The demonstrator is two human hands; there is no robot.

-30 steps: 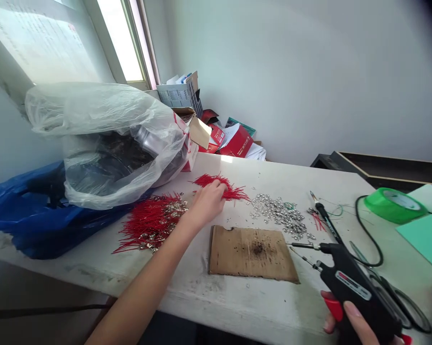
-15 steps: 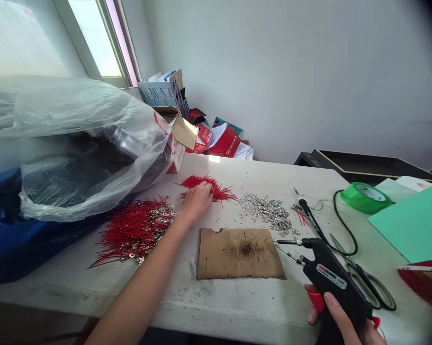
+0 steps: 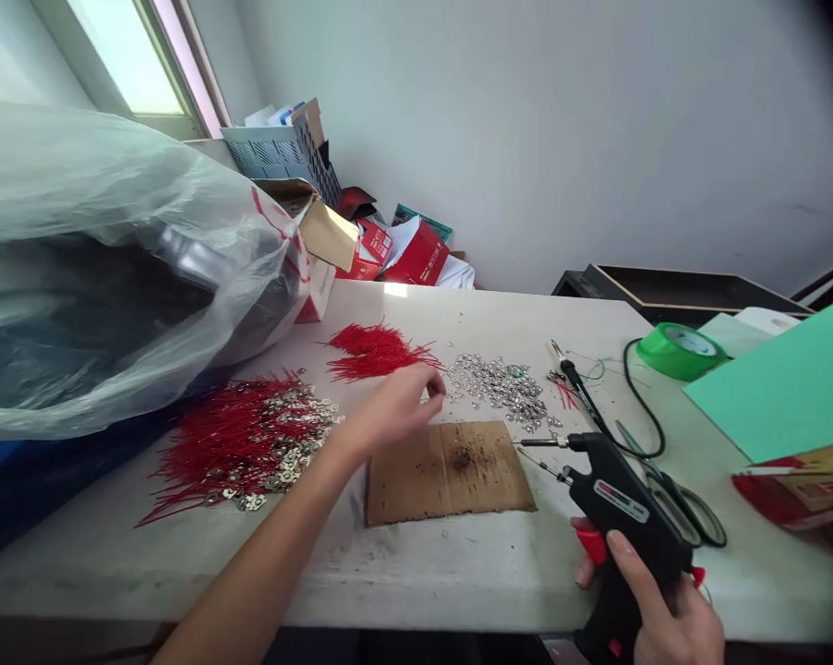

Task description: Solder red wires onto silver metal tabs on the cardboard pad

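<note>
My left hand (image 3: 395,406) hovers over the far left corner of a scorched cardboard sheet (image 3: 451,471), fingertips pinched together; I cannot make out whether anything thin is between them. Just beyond it lie a bundle of loose red wires (image 3: 375,349) and a heap of small silver terminals (image 3: 496,388). A larger pile of red wires with terminals attached (image 3: 250,439) lies to its left. My right hand (image 3: 658,610) grips a black soldering gun (image 3: 624,508) with a red trigger, its metal tip pointing left at the cardboard's right edge.
A big clear plastic bag (image 3: 112,268) fills the table's left side. Right of the gun lie scissors (image 3: 680,503), a black pen-like tool with cable (image 3: 583,392), green tape (image 3: 680,349), green paper (image 3: 783,392) and a red box (image 3: 797,485). Cartons (image 3: 416,254) sit at the back.
My left hand has come off the loose red wires and moved toward me and right, to the cardboard's corner. The view has swung right; the gun stays in my right hand.
</note>
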